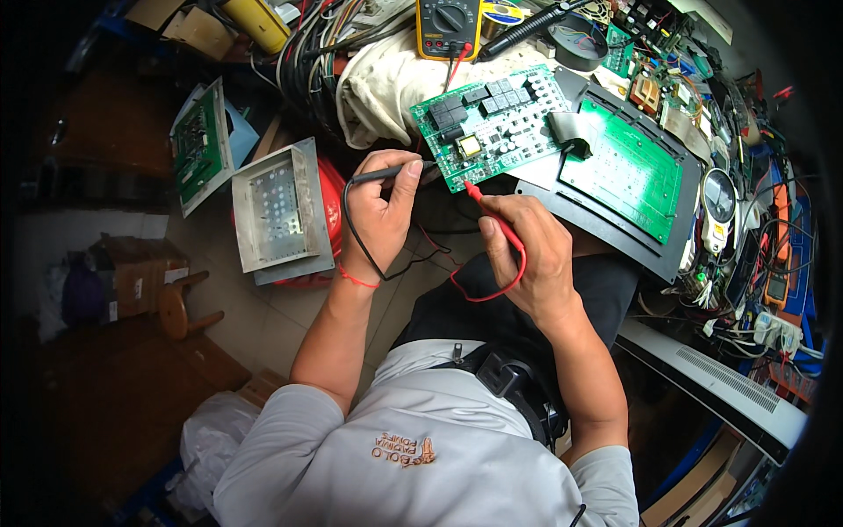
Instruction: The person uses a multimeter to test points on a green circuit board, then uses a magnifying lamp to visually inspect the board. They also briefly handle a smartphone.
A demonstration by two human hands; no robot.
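A green circuit board (509, 132) with black relays and a yellow transformer lies tilted across the bench edge. My left hand (383, 206) is closed around a black test probe (386, 173), whose tip reaches the board's left edge. In my right hand (529, 250) is a red test probe (492, 211), its tip at the board's near corner. Leads run from both probes. Beyond the board stands a yellow multimeter (450, 26) with a red plug in it. A grey ribbon cable (575, 132) lies between this board and a second green board (628, 167) in a black frame.
An open metal box (279, 211) rests on a red stool at the left, beside another framed board (200, 145). A white cloth (378, 88) and bundled wires lie at the back. Tools, a round magnifier (718, 195) and cables crowd the right side.
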